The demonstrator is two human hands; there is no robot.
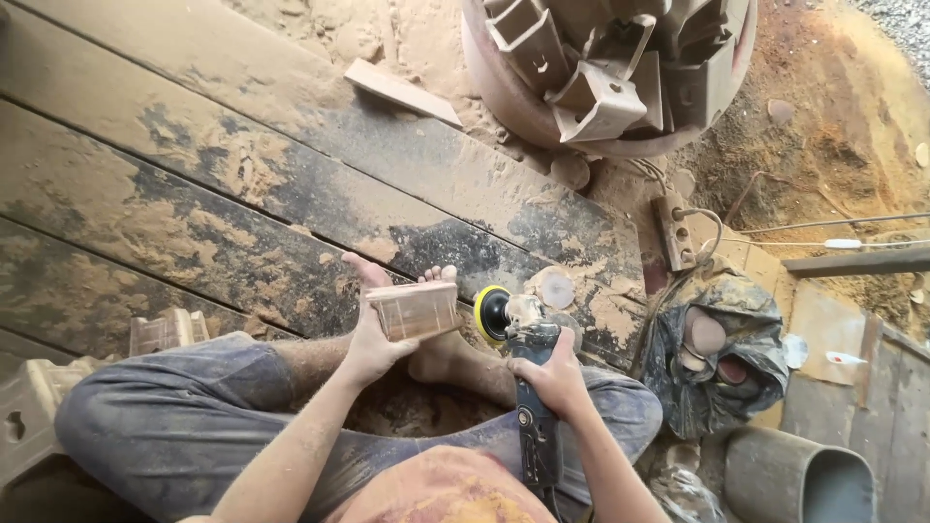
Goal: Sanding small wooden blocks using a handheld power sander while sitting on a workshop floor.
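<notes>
beside sander (513,324), ridged tan block (415,310)

packages: none | labels: none | signs: none | screens: none

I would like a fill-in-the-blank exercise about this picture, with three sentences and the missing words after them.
1. The left hand holds a small wooden block that rests against the person's bare ____.
2. The right hand grips a power sander whose round pad has a ____ rim.
3. The person sits on dark planks covered with ____.

Missing words: foot; yellow; sawdust
</notes>
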